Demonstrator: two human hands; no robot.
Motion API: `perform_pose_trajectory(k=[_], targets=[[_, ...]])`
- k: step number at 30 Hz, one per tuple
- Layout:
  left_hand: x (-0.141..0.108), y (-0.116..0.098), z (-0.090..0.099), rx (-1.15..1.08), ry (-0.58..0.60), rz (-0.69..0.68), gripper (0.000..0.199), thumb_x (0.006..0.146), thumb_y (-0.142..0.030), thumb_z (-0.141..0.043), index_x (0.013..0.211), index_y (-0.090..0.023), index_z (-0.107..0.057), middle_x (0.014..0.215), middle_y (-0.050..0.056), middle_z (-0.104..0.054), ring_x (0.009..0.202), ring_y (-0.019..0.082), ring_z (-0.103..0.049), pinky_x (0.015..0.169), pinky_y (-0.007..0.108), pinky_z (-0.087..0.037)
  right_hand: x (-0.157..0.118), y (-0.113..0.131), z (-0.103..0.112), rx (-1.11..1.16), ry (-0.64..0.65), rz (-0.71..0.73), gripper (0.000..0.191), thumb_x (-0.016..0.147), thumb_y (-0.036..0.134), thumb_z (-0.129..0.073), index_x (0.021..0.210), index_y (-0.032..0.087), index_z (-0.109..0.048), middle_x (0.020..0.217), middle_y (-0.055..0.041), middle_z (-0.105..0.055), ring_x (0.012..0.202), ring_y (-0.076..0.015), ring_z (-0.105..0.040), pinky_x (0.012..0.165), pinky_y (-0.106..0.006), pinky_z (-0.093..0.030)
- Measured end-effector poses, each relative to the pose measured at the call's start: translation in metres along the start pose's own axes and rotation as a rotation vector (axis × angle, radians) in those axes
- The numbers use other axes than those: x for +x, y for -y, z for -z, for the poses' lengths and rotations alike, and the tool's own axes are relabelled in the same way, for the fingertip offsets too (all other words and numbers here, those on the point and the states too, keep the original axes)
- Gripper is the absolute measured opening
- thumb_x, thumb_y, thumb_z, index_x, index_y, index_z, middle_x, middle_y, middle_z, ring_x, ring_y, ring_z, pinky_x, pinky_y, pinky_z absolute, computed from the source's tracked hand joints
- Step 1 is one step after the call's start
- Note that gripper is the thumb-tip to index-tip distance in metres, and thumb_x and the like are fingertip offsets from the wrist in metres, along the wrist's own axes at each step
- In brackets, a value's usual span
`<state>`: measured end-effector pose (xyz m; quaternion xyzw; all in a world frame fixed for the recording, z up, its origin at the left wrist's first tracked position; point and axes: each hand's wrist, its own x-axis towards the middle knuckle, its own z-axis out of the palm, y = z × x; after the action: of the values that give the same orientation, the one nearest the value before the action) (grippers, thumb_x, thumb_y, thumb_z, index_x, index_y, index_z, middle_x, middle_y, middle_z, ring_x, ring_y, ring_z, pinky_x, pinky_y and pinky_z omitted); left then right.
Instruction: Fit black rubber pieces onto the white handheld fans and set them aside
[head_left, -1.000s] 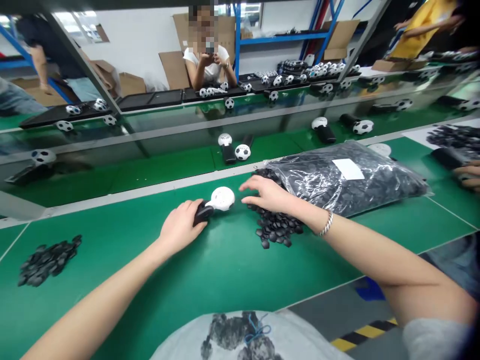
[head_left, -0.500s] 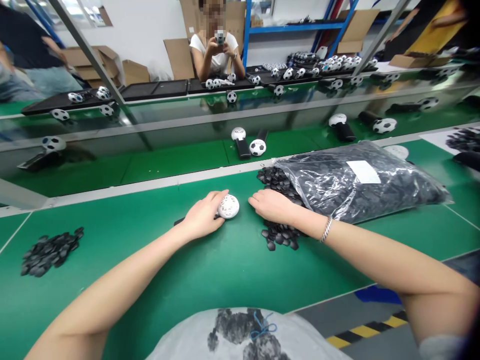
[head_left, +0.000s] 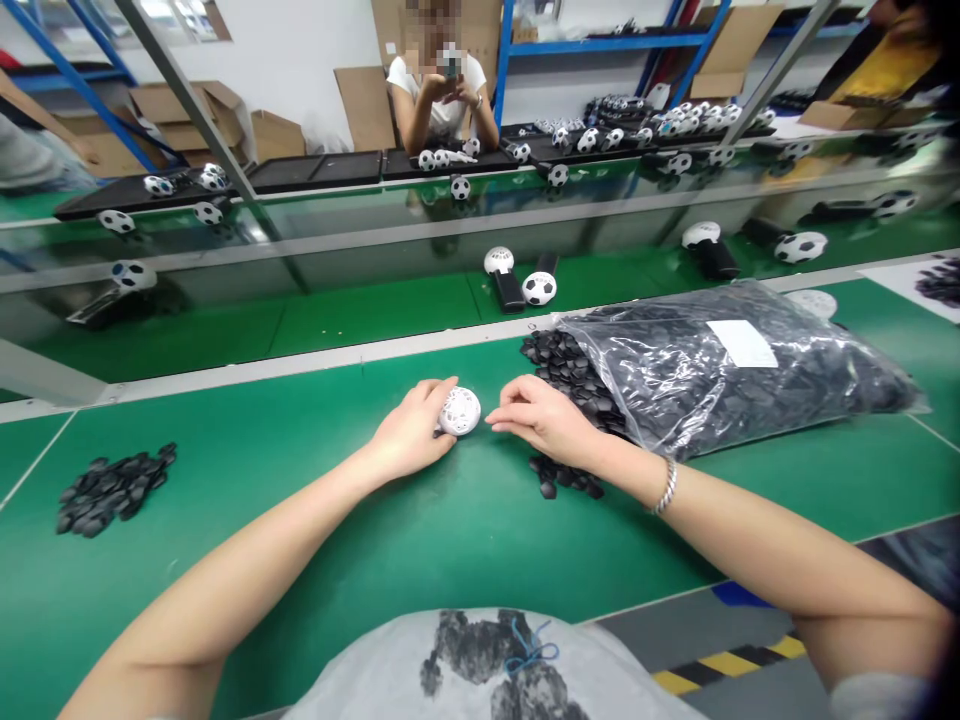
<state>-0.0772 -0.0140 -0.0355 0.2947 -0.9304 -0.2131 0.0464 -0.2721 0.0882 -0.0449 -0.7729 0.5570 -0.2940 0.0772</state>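
Observation:
My left hand (head_left: 417, 428) is closed around a white, round, football-patterned fan head (head_left: 460, 411), its slotted face turned up; the handle is hidden under the hand. Just to the right, my right hand (head_left: 536, 415) has thumb and fingers pinched together, pointing at the fan head with a small gap between. Whatever sits in that pinch, if anything, is too small to make out. Behind and below the right hand lies a heap of small black pentagon pieces (head_left: 574, 375), spilling from the mouth of a clear plastic bag (head_left: 750, 390).
Another pile of black pieces (head_left: 116, 490) lies on the green table (head_left: 300, 560) at left. Beyond the table's pale rim, football fans (head_left: 540, 288) lie on a green belt (head_left: 375, 325). Across it sits a person (head_left: 442, 100) holding something up.
My right hand has turned and drawn its fingers into a pinch, slightly nearer the fan head. The left hand keeps its hold. The view has shifted slightly.

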Motion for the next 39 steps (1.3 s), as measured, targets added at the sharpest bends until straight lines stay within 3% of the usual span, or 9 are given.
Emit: perform_pose_trajectory(k=[6,10,16,23,33,39], targets=[[-0.001,0.000,-0.001,-0.053,-0.016,0.011,0.070,0.070,-0.026,-0.054,0.134,-0.021,-0.027,0.130,0.008,-0.038,0.112,0.025,-0.046,0.087,0.033,-0.044,0.009,0.017,-0.010,0.125,0.020,-0.075,0.015,0.083,0.024,-0.050,0.089,0.019,-0.063,0.086,-0.0035,-0.064,0.079,-0.0133,-0.058,0.074,-0.026,-0.045],[-0.001,0.000,0.000,-0.066,-0.027,-0.004,0.068,0.070,-0.028,-0.055,0.133,-0.021,-0.030,0.130,0.008,-0.040,0.112,0.025,-0.046,0.088,0.033,-0.044,0.010,0.023,-0.015,0.127,0.027,-0.068,0.013,0.082,0.024,-0.052,0.084,0.018,-0.063,0.084,-0.0042,-0.062,0.078,-0.0138,-0.057,0.071,-0.025,-0.044],[0.003,0.004,0.000,-0.108,-0.028,-0.007,0.071,0.067,-0.035,-0.062,0.131,-0.021,-0.034,0.124,0.007,-0.046,0.111,0.025,-0.047,0.090,0.035,-0.042,0.012,0.027,-0.020,0.175,0.005,-0.184,0.007,0.080,0.020,-0.053,0.077,0.017,-0.058,0.077,-0.0013,-0.061,0.071,-0.0117,-0.054,0.067,-0.024,-0.041],[0.005,0.007,-0.003,-0.154,-0.049,-0.001,0.066,0.068,-0.042,-0.060,0.127,-0.022,-0.039,0.121,0.007,-0.048,0.109,0.024,-0.048,0.088,0.035,-0.042,0.014,0.025,-0.031,0.358,-0.117,-0.275,0.007,0.078,0.023,-0.056,0.075,0.017,-0.057,0.080,-0.0019,-0.048,0.072,-0.0113,-0.048,0.067,-0.025,-0.042],[0.008,0.007,-0.005,-0.252,-0.081,0.047,0.064,0.063,-0.040,-0.066,0.121,-0.023,-0.046,0.112,0.005,-0.053,0.096,0.022,-0.055,0.074,0.029,-0.047,0.013,0.016,-0.041,0.542,-0.128,-0.412,0.014,0.072,0.024,-0.061,0.074,0.017,-0.050,0.080,0.0001,-0.044,0.063,-0.0083,-0.046,0.061,-0.024,-0.043],[0.009,0.009,-0.007,-0.250,-0.093,0.034,0.060,0.064,-0.038,-0.064,0.120,-0.022,-0.047,0.111,0.005,-0.054,0.093,0.021,-0.056,0.075,0.030,-0.046,0.020,0.010,-0.042,0.595,-0.091,-0.473,0.022,0.067,0.028,-0.064,0.071,0.016,-0.046,0.075,0.0016,-0.048,0.063,-0.0085,-0.049,0.062,-0.024,-0.044]])
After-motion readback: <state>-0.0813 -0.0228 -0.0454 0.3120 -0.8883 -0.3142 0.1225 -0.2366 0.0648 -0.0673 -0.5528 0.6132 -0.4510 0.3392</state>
